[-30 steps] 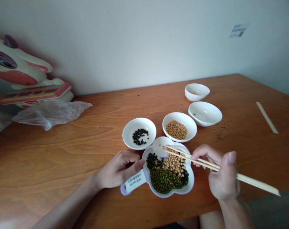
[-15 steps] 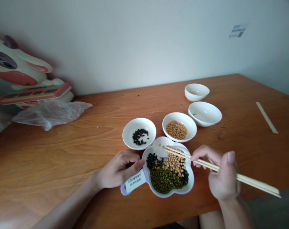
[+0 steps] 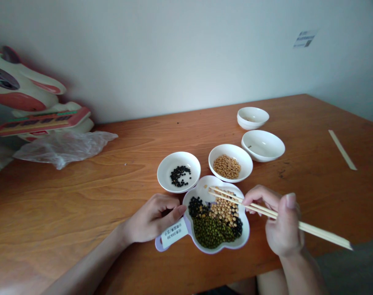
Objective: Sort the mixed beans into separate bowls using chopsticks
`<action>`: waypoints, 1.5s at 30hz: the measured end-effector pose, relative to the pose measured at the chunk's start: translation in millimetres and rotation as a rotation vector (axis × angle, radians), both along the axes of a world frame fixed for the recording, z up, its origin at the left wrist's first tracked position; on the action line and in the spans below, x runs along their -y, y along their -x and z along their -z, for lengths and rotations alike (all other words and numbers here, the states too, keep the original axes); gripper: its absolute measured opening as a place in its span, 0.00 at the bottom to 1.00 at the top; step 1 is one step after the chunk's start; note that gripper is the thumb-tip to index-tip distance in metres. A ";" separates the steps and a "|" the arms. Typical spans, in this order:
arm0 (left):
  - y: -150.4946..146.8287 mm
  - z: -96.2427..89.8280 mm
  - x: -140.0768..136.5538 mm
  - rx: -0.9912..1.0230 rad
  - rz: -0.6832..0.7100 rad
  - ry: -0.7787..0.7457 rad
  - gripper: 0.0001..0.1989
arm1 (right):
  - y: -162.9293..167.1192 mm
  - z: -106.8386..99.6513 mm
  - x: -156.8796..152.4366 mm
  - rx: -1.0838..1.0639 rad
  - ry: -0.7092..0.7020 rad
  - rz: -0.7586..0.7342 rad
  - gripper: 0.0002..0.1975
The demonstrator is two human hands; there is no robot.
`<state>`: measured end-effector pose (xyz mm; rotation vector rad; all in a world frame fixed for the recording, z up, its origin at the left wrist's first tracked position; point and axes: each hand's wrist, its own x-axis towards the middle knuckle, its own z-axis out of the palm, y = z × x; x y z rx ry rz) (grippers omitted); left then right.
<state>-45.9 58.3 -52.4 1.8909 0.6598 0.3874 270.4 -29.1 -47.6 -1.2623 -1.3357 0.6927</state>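
My left hand [image 3: 157,217] grips the left rim of a flower-shaped, purple-edged dish [image 3: 205,247], just above its labelled handle. Green beans [image 3: 215,231] fill the dish's lower part, with yellow soybeans [image 3: 224,209] at the upper right and black beans [image 3: 195,206] at the left and right edges. My right hand [image 3: 280,221] is closed around a pair of wooden chopsticks [image 3: 266,211]. Their tips are over the upper part of the dish, close to the soybeans; I cannot tell whether a bean is between them. Behind the dish stand a white bowl of black beans [image 3: 162,174] and another of soybeans [image 3: 247,167].
Farther right are a white bowl [image 3: 269,145] with a few specks and another white bowl [image 3: 252,121] behind it. A chopstick wrapper [image 3: 342,149] lies at the right. A toy keyboard [image 3: 42,123] and a clear plastic bag [image 3: 66,149] sit at the left by the wall.
My right hand and the chopsticks have shifted slightly left, and the tips appear a little wider apart. My left hand stays on the dish, and the view has moved slightly.
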 end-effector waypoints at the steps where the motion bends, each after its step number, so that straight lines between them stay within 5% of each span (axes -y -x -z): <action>1: 0.1 0.2 -0.1 -0.005 -0.003 -0.007 0.25 | 0.2 0.4 0.1 0.004 0.004 -0.007 0.43; 19: 1.1 2.0 0.0 -0.016 -0.016 -0.003 0.25 | -1.6 0.2 0.9 -0.088 -0.118 0.041 0.41; 33: 0.9 3.7 0.3 -0.031 -0.031 0.013 0.26 | 2.4 -2.6 1.8 -0.076 0.023 -0.084 0.43; 45: -1.0 -0.2 -0.7 -0.002 0.004 0.021 0.25 | -9.9 -9.1 6.2 -0.091 -0.011 0.023 0.45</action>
